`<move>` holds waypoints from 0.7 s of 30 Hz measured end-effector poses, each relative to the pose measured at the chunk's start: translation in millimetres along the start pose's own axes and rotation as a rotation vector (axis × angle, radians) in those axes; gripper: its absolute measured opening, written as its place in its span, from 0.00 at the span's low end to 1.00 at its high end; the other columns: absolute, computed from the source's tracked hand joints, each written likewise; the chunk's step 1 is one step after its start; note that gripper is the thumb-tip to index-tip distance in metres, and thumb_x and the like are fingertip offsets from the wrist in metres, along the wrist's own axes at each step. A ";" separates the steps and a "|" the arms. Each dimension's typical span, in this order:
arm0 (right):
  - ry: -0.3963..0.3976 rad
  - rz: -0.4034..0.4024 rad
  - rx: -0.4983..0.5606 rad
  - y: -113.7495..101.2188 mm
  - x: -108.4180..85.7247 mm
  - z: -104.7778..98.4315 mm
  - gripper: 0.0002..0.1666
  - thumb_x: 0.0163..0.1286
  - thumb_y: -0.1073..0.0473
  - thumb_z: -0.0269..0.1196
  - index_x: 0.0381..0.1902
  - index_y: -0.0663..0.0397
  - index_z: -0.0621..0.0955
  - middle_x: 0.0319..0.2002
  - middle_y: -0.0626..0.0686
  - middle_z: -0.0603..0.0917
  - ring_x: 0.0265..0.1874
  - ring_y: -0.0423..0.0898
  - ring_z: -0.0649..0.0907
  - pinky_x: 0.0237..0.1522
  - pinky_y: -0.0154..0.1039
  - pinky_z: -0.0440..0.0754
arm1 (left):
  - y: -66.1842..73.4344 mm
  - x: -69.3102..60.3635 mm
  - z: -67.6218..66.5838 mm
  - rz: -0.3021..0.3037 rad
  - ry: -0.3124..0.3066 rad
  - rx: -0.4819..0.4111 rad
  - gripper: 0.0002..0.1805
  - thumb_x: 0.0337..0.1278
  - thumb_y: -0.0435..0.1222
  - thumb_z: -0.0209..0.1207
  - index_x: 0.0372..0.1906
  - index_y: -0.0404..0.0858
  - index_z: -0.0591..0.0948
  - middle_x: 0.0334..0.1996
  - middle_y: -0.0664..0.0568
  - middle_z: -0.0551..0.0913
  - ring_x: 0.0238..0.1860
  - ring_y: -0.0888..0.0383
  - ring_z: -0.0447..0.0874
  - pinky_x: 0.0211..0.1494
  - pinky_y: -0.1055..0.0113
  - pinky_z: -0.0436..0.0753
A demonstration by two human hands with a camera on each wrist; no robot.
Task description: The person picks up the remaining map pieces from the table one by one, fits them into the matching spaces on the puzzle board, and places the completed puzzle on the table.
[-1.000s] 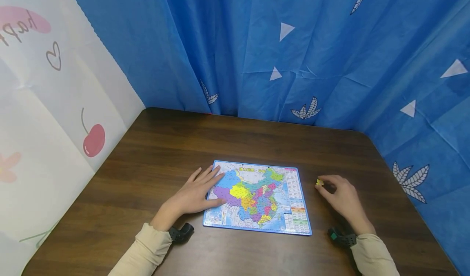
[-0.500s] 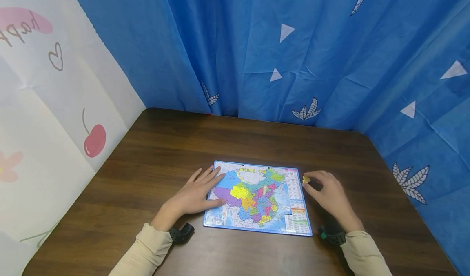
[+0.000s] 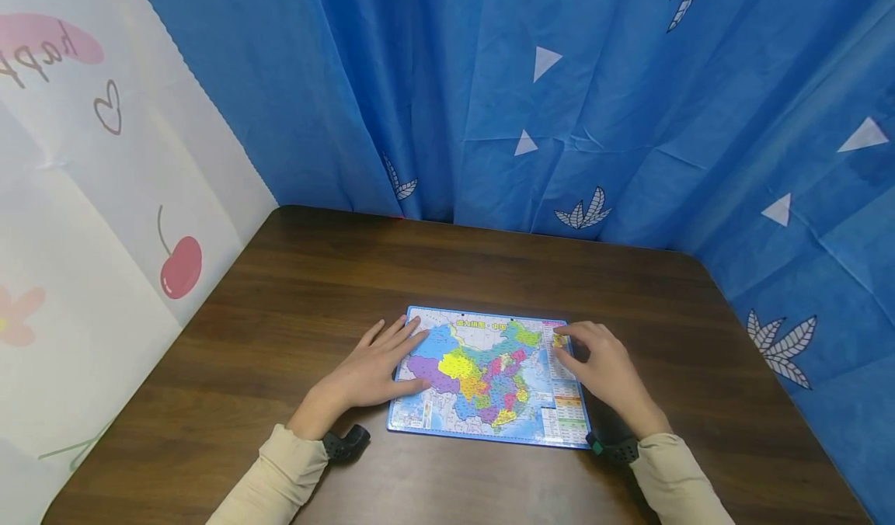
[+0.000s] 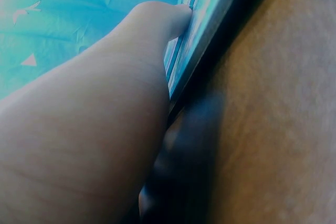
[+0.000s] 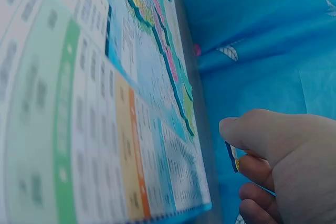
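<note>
A blue-edged map puzzle board (image 3: pixel 447 422) lies flat on the table, its coloured map pieces in the middle and printed tables along the right side. My left hand (image 3: pixel 374 368) rests on the board's left part with fingers spread and straight. Between thumb and fingertips my right hand (image 3: pixel 607 368) pinches a small yellow puzzle piece (image 3: pixel 558 340) over the upper right of the board. In the right wrist view that puzzle piece (image 5: pixel 231 157) shows edge-on, thin and dark-backed, held apart from the board surface. The fingers partly hide it.
The dark wooden table (image 3: pixel 336 269) extends around the board on all sides. A blue curtain (image 3: pixel 433 106) hangs along the back and right, and a white printed cloth (image 3: pixel 84 199) on the left. Each wrist wears a dark strapped device (image 3: pixel 346 443).
My right hand has moved left with the yellow puzzle piece, from the table beside the board to above its upper right part. The left hand stays in place.
</note>
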State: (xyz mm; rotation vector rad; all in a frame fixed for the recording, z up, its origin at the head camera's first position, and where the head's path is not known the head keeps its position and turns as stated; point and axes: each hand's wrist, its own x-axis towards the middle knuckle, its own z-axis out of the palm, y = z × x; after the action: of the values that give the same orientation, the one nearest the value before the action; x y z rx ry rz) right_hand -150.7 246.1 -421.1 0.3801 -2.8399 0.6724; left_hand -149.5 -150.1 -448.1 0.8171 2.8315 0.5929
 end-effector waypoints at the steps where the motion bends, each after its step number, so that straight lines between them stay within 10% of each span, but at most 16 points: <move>1: -0.004 -0.004 0.002 -1.6 0.5 1.2 0.23 0.63 0.56 0.76 0.55 0.55 0.86 0.56 0.59 0.86 0.54 0.58 0.81 0.53 0.62 0.84 | 0.0 -0.2 0.0 0.000 -0.001 0.001 0.49 0.64 0.68 0.55 0.83 0.51 0.57 0.84 0.52 0.48 0.85 0.49 0.40 0.84 0.42 0.39; 21: -0.019 -0.127 0.035 -25.3 5.1 20.8 0.21 0.61 0.55 0.78 0.51 0.52 0.88 0.51 0.51 0.88 0.50 0.50 0.83 0.50 0.52 0.86 | 0.8 1.0 0.1 0.002 0.000 0.003 0.48 0.64 0.67 0.55 0.82 0.49 0.59 0.84 0.50 0.50 0.85 0.47 0.42 0.83 0.41 0.40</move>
State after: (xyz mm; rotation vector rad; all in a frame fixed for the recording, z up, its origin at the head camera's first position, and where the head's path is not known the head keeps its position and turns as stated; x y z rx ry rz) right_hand -150.8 213.6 -427.7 0.5698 -2.7955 0.6978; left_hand -150.0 -148.8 -447.9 0.8212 2.8322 0.5896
